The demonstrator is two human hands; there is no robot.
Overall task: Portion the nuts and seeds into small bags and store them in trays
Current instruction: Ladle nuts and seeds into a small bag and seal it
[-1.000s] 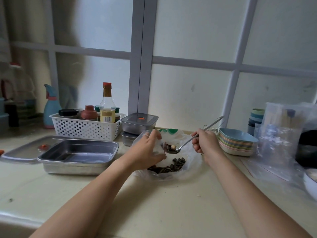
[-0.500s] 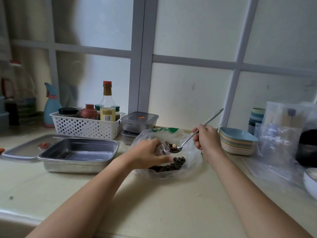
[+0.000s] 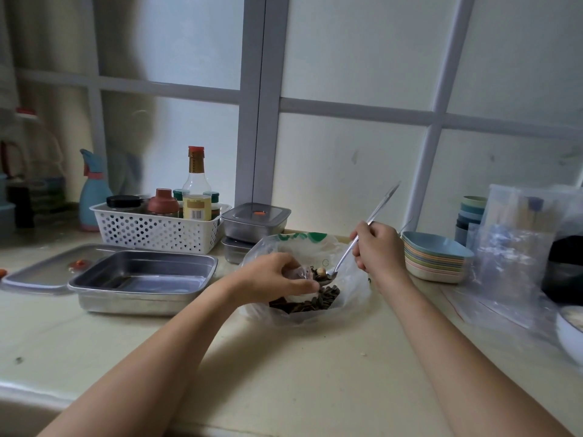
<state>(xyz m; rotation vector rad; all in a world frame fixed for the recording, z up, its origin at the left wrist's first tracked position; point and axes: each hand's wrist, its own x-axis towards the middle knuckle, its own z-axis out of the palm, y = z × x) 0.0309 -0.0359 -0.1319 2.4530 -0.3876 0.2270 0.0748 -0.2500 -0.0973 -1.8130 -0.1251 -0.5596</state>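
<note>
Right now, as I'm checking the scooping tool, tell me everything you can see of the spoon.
The spoon is long, slim and shiny, metal by its look. It tilts, handle up and right toward the window, bowl down-left. The right hand grips the handle partway down. The bowl, with dark seeds and a pale nut by it, meets the small bag held by the left hand, above the large bag.
</note>
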